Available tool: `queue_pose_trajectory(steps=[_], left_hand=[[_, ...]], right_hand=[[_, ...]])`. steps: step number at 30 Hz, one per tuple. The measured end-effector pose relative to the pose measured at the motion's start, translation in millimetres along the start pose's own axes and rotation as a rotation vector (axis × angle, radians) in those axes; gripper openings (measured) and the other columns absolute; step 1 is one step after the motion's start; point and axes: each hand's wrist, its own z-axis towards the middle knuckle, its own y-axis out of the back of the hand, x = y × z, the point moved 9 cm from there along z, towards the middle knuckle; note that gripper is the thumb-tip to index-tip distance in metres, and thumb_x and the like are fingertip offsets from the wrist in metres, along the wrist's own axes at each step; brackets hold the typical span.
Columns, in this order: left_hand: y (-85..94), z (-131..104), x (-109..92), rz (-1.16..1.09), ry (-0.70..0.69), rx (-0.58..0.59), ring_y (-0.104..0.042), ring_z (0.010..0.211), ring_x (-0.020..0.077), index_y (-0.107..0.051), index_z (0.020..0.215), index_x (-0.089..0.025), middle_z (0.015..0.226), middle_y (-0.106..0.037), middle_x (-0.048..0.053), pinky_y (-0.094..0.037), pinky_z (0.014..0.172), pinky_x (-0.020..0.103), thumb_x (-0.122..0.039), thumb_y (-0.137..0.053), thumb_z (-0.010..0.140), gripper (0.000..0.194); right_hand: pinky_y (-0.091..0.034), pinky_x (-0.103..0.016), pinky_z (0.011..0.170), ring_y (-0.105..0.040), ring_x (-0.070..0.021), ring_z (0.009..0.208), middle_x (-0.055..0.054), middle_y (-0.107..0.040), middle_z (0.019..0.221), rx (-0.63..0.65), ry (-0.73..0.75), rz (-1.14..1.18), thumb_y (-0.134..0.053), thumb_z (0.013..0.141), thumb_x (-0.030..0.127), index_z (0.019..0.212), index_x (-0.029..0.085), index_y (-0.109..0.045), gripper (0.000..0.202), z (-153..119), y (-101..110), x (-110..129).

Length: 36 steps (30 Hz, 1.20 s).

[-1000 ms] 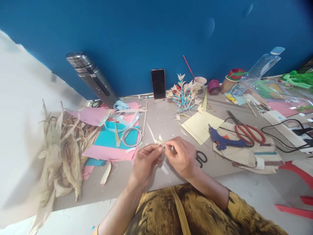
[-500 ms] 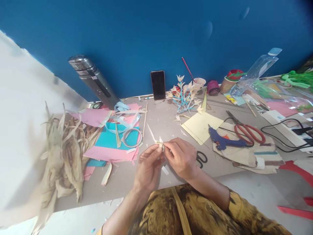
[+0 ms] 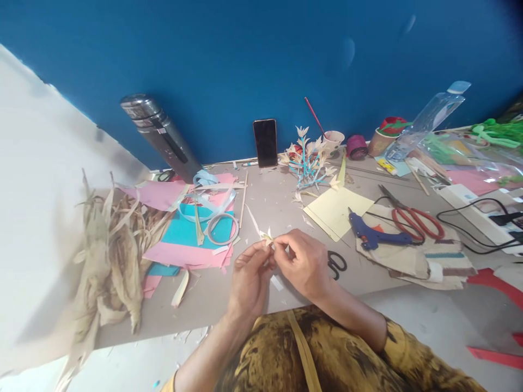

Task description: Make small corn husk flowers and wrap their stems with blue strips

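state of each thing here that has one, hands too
left hand: pinching pale petal piece
right hand: pinching the same piece
phone: propped upright, screen dark
flask: capped
plastic bottle: capped
glue gun: lying on its side, unheld
red-handled scissors: lying down, unheld
power strip: black plugs in it
yellow sheet: lying flat
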Motion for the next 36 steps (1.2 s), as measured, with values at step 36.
queue_pose_trajectory(steps=[36], left_hand=[[-1.8,-10.7,1.3,0.022,-0.069,-0.003,-0.058,0.072,0.0122,-0.080,0.087,-0.016,0.082,-0.071,0.004,-0.046,0.068,0.023,-0.028,-0.086,0.066,0.025]], right_hand=[[-0.037,-0.030,0.060,-0.056,-0.0146,0.062,0.000,-0.063,0.067,-0.040,0.195,-0.146,-0.059,0.090,0.007,0.084,0.021,-0.062,0.016,-11.3,-2.5,11.1]])
